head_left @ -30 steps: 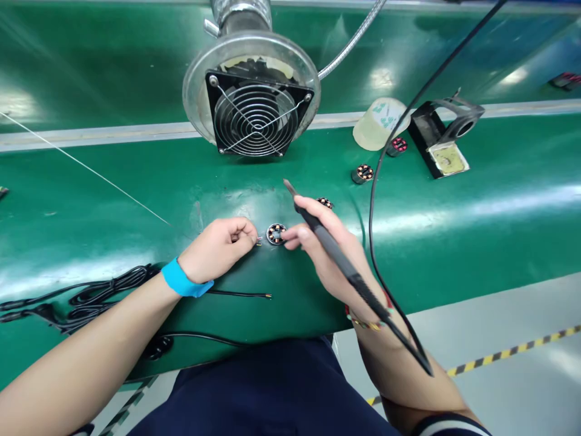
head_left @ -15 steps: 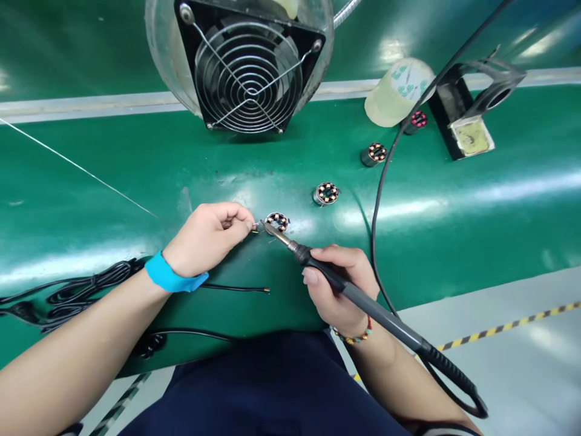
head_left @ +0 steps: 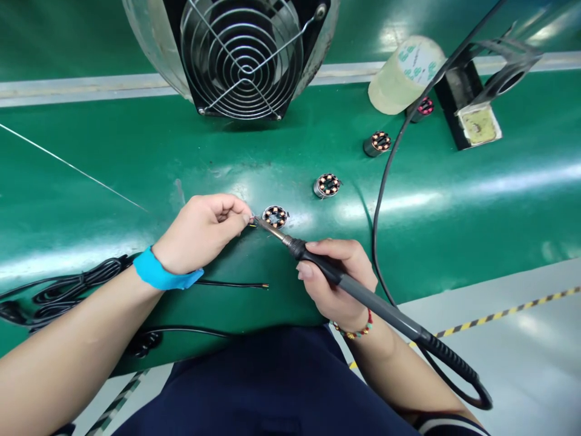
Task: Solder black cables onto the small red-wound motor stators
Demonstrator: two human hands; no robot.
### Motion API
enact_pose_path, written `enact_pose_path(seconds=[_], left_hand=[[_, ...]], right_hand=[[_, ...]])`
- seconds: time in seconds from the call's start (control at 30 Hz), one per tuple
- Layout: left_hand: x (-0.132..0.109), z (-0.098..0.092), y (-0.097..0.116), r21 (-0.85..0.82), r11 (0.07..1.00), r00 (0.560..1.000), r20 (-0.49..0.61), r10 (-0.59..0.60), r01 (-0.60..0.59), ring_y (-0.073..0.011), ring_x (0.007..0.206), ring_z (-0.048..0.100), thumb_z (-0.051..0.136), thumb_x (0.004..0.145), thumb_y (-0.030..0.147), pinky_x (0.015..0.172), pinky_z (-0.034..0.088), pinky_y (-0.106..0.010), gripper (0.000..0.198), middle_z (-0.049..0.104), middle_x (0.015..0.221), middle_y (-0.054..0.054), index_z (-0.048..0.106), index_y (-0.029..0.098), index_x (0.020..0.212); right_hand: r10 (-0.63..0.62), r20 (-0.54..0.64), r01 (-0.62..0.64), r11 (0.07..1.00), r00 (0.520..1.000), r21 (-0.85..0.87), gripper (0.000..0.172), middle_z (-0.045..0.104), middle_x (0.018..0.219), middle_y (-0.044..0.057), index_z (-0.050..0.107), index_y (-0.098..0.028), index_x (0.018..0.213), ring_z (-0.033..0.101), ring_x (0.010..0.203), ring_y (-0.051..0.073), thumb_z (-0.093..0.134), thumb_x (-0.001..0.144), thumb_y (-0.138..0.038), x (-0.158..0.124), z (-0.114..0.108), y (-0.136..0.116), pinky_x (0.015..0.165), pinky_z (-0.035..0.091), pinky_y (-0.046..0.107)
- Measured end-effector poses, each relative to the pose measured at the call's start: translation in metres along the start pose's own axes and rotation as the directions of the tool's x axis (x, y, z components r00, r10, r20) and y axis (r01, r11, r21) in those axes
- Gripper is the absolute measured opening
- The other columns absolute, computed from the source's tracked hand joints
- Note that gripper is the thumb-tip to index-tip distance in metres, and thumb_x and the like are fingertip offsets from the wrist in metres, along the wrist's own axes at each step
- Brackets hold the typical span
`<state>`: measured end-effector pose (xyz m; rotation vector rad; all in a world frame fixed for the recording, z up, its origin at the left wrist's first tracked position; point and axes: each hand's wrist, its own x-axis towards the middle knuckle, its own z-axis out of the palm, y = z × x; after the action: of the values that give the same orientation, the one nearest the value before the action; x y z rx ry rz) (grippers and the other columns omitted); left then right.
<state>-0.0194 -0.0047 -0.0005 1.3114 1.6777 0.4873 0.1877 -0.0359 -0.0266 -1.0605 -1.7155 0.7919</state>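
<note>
My right hand is wrapped round the handle of a soldering iron, whose metal tip points up and left. My left hand pinches thin wire ends between thumb and fingertips, and the iron's tip meets them there or lies very close. Just right of that spot, a round motor stator with copper windings sits on the green bench. Part of its lower rim is behind the iron. A second stator stands farther right, apart from both hands.
A fan with a wire guard stands at the back. Two more stators, one copper and one red, are near a tape roll and an iron stand. Black cables lie at left; the iron's cord crosses the right side.
The view has shifted slightly. The iron's tip has moved a little left, away from the stator's edge and closer to my left fingertips. Both hands keep their grips.
</note>
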Motion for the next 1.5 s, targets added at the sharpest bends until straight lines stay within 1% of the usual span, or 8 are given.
enact_pose_path(seconds=[0.3, 0.43, 0.63, 0.8, 0.9, 1.1, 1.33, 1.5], left_hand=[[0.001, 0.001, -0.001, -0.004, 1.000, 1.000, -0.016, -0.004, 0.004, -0.0099, 0.052, 0.044, 0.055, 0.074, 0.032, 0.049, 0.034, -0.021, 0.018, 0.055, 0.056, 0.002, 0.062, 0.018, 0.065], [0.001, 0.001, -0.001, -0.020, 1.000, 1.000, -0.018, -0.003, 0.002, -0.0099, 0.050, 0.043, 0.055, 0.074, 0.033, 0.048, 0.034, -0.022, 0.018, 0.055, 0.055, 0.002, 0.062, 0.019, 0.065], [0.000, 0.001, -0.002, -0.053, 0.998, 1.000, -0.013, 0.019, -0.020, -0.0104, 0.051, 0.044, 0.055, 0.073, 0.031, 0.049, 0.035, -0.022, 0.016, 0.057, 0.056, 0.002, 0.063, 0.019, 0.066], [0.000, 0.001, -0.002, -0.088, 0.995, 0.999, -0.014, 0.037, -0.038, -0.0105, 0.052, 0.045, 0.054, 0.073, 0.030, 0.050, 0.037, -0.022, 0.015, 0.058, 0.057, 0.002, 0.062, 0.019, 0.067], [0.000, 0.001, -0.001, -0.103, 0.993, 0.998, -0.017, 0.058, -0.059, -0.0104, 0.053, 0.046, 0.055, 0.073, 0.029, 0.051, 0.038, -0.023, 0.014, 0.057, 0.057, 0.002, 0.061, 0.019, 0.065], [-0.001, 0.000, -0.006, -0.213, 0.975, 0.998, -0.020, 0.066, -0.069, -0.0115, 0.057, 0.052, 0.055, 0.074, 0.026, 0.056, 0.042, -0.024, 0.009, 0.057, 0.061, 0.003, 0.058, 0.019, 0.078], [-0.003, -0.001, -0.008, -0.236, 0.964, 0.992, -0.010, 0.126, -0.125, -0.0113, 0.058, 0.052, 0.052, 0.074, 0.019, 0.057, 0.042, -0.024, 0.002, 0.055, 0.058, 0.004, 0.051, 0.020, 0.072], [-0.006, -0.002, -0.006, -0.206, 0.968, 0.990, -0.012, 0.144, -0.143, -0.0116, 0.060, 0.051, 0.052, 0.074, 0.020, 0.058, 0.041, -0.025, 0.003, 0.056, 0.064, 0.002, 0.053, 0.019, 0.072]], right_hand=[[0.006, -0.015, -0.006, 1.000, 1.000, 0.028, 0.022, 0.071, 0.089, 0.001, 0.060, -0.026, 0.107, 0.069, 0.065, 0.013, 0.065, 0.086, -0.026, -0.001, 0.001, 0.002, 0.060, 0.058, 0.027], [0.028, 0.120, -0.032, 0.999, 0.992, 0.030, 0.033, 0.071, 0.108, 0.003, 0.057, -0.026, 0.120, 0.073, 0.081, 0.015, 0.063, 0.088, -0.026, 0.009, -0.002, -0.005, 0.072, 0.062, 0.029], [0.037, 0.334, -0.020, 0.998, 0.942, -0.054, 0.029, 0.073, 0.094, 0.002, 0.054, -0.022, 0.123, 0.071, 0.089, 0.015, 0.050, 0.094, -0.020, 0.042, -0.001, -0.017, 0.084, 0.058, 0.031], [0.044, 0.440, 0.022, 0.989, 0.897, -0.145, 0.040, 0.070, 0.108, 0.004, 0.051, -0.019, 0.124, 0.065, 0.102, 0.019, 0.047, 0.086, -0.009, 0.061, 0.017, -0.006, 0.095, 0.049, 0.039], [0.058, 0.433, -0.007, 0.993, 0.900, -0.118, 0.043, 0.072, 0.102, 0.002, 0.050, -0.022, 0.124, 0.065, 0.099, 0.018, 0.045, 0.084, -0.007, 0.059, 0.026, 0.003, 0.095, 0.048, 0.039], [0.021, 0.259, -0.007, 0.998, 0.966, -0.054, 0.043, 0.069, 0.093, 0.000, 0.047, -0.025, 0.126, 0.062, 0.093, 0.017, 0.050, 0.086, -0.013, 0.046, 0.031, 0.007, 0.092, 0.047, 0.036], [-0.086, 0.336, 0.152, 0.973, 0.938, -0.176, 0.044, 0.067, 0.083, 0.000, 0.048, -0.022, 0.124, 0.056, 0.086, 0.020, 0.051, 0.081, -0.010, 0.047, 0.038, 0.007, 0.081, 0.044, 0.036], [-0.064, 0.315, 0.104, 0.988, 0.947, -0.112, 0.041, 0.065, 0.080, -0.001, 0.047, -0.023, 0.123, 0.057, 0.087, 0.019, 0.050, 0.083, -0.012, 0.046, 0.040, 0.008, 0.085, 0.044, 0.038]])
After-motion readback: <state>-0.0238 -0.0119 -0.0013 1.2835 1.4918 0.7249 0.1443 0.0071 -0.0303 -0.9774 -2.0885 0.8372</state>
